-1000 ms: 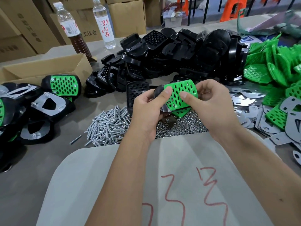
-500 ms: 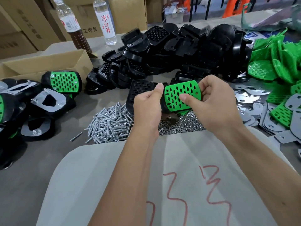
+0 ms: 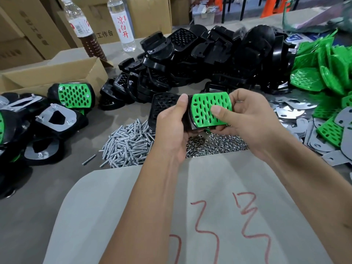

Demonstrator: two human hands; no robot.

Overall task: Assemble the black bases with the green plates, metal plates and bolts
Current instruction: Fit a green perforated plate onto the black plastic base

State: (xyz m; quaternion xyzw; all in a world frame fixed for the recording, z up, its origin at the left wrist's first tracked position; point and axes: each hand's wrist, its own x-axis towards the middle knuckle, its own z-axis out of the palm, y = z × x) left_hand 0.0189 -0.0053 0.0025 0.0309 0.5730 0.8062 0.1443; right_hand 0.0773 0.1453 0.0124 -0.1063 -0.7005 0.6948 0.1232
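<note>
Reading "凉白开" on clear bottle [image 3: 122,25]; hands gripping green plate [image 3: 206,109].

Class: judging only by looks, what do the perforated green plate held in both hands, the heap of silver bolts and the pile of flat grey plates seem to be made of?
Perforated green plate: probably moulded plastic; uniform bright colour, soft sheen.
Heap of silver bolts: metal, likely plated steel; bright glints on the shanks.
Flat grey plates: thin sheet metal; dull to mirror-like reflections, cut outlines.
</note>
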